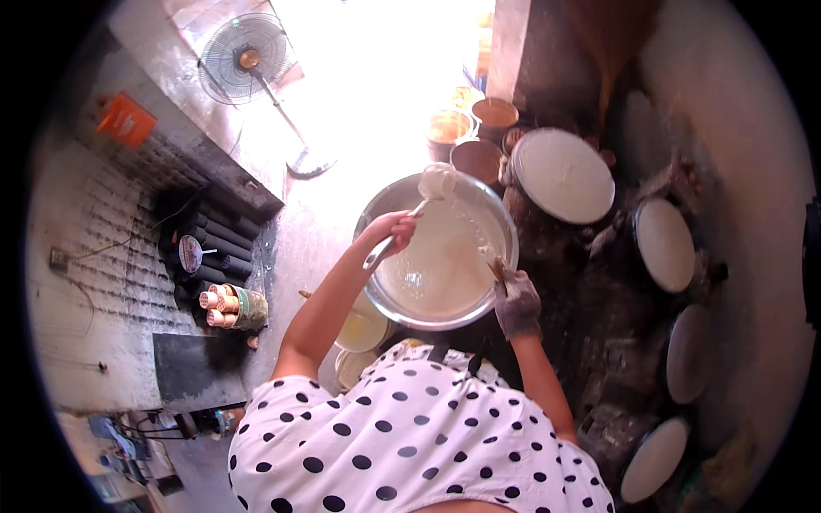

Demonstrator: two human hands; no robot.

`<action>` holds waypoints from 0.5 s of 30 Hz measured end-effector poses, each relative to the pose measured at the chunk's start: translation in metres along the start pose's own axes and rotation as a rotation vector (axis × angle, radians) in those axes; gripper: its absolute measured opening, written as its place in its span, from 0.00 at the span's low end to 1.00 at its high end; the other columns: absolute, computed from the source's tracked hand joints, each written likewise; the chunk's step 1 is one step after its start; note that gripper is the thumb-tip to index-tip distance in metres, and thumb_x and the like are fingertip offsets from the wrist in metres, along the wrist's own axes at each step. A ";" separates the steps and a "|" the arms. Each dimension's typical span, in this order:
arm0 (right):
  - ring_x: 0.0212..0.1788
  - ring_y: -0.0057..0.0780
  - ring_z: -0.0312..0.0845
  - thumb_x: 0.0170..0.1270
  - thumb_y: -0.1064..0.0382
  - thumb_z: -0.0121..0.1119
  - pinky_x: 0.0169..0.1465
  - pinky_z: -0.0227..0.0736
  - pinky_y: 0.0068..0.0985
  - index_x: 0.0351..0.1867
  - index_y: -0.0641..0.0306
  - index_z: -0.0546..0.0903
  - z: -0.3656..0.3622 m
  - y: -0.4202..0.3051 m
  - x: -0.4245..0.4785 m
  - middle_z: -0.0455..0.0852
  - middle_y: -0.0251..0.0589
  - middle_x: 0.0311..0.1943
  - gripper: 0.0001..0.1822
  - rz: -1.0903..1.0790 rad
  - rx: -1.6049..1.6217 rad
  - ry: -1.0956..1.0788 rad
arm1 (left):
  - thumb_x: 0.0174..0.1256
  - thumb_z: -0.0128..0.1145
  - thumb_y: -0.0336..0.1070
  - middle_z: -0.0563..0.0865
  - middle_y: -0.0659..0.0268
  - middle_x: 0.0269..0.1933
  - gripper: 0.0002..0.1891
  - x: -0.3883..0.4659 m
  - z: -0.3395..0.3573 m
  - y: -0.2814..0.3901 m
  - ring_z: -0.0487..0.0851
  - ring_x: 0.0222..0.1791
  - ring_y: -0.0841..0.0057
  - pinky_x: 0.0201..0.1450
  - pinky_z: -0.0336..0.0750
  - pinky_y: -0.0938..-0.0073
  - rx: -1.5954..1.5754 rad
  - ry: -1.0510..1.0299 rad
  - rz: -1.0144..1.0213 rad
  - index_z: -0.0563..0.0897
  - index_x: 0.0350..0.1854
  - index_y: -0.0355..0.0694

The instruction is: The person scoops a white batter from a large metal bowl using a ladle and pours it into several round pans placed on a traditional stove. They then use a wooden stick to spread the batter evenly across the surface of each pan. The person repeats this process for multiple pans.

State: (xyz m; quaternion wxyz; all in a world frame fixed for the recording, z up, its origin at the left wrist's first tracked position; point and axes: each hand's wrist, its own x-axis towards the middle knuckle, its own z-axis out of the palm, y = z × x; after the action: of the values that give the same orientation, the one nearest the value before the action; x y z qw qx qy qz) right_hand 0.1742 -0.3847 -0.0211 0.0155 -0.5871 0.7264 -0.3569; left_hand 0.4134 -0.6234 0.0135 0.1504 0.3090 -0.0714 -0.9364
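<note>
My left hand (392, 232) grips the metal handle of a ladle (438, 182), whose bowl is coated in creamy white liquid. The ladle is raised over the far rim of a wide metal basin (370, 292). Inside that basin is a pool of pale, batter-like liquid (430, 276) with small bubbles at one side. At the basin's right rim my right hand (518, 304), in a grey glove, is closed around a short wooden-looking handle (497, 268). The tool's far end is too blurred to identify. A streak of whitish drops or splashes shows between the ladle and this handle.
Round, pale-topped pans (564, 176) line the right side. Brown buckets (476, 160) stand beyond the basin, with a pedestal fan (247, 59) farther left. Black coal briquettes (221, 234) and a bucket (252, 308) of pale perforated ones are left. A yellowish tub (359, 330) sits near my body.
</note>
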 end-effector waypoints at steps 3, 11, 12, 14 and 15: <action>0.37 0.44 0.80 0.60 0.64 0.60 0.40 0.78 0.38 0.52 0.55 0.81 0.006 0.028 -0.052 0.82 0.46 0.35 0.17 0.138 -0.070 -0.060 | 0.79 0.38 0.38 0.66 0.80 0.20 0.14 0.030 0.003 -0.037 0.63 0.13 0.92 0.13 0.59 0.89 0.089 -0.142 -0.037 0.72 0.57 0.40; 0.33 0.47 0.79 0.59 0.62 0.63 0.36 0.76 0.39 0.65 0.50 0.72 -0.077 0.043 -0.174 0.81 0.47 0.35 0.29 0.535 -0.296 0.191 | 0.77 0.42 0.38 0.61 0.76 0.18 0.20 0.091 0.099 -0.158 0.57 0.09 0.87 0.11 0.57 0.84 0.454 -0.221 -0.271 0.66 0.68 0.44; 0.33 0.48 0.79 0.59 0.63 0.63 0.36 0.76 0.39 0.64 0.51 0.73 -0.090 0.049 -0.190 0.80 0.48 0.35 0.29 0.549 -0.350 0.240 | 0.77 0.42 0.38 0.61 0.76 0.18 0.20 0.107 0.117 -0.183 0.58 0.09 0.87 0.11 0.57 0.84 0.534 -0.255 -0.282 0.66 0.69 0.44; 0.32 0.50 0.79 0.59 0.63 0.63 0.36 0.76 0.39 0.62 0.56 0.74 -0.127 0.062 -0.229 0.81 0.52 0.35 0.27 0.605 -0.368 0.326 | 0.77 0.42 0.37 0.63 0.75 0.17 0.22 0.120 0.149 -0.241 0.61 0.09 0.86 0.11 0.61 0.83 0.837 -0.396 -0.189 0.64 0.71 0.45; 0.32 0.50 0.79 0.59 0.63 0.63 0.36 0.76 0.39 0.62 0.57 0.74 -0.139 0.069 -0.251 0.81 0.52 0.35 0.27 0.643 -0.421 0.391 | 0.76 0.43 0.36 0.65 0.74 0.17 0.23 0.123 0.166 -0.271 0.63 0.09 0.85 0.11 0.63 0.82 0.982 -0.411 -0.160 0.63 0.72 0.46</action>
State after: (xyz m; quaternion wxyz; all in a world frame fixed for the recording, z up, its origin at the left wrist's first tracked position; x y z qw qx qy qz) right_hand 0.1323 -0.0947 -0.0545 -0.1321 -0.2424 0.9187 -0.2823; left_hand 0.1554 -0.4006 0.0162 -0.1007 0.1577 -0.5049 -0.8426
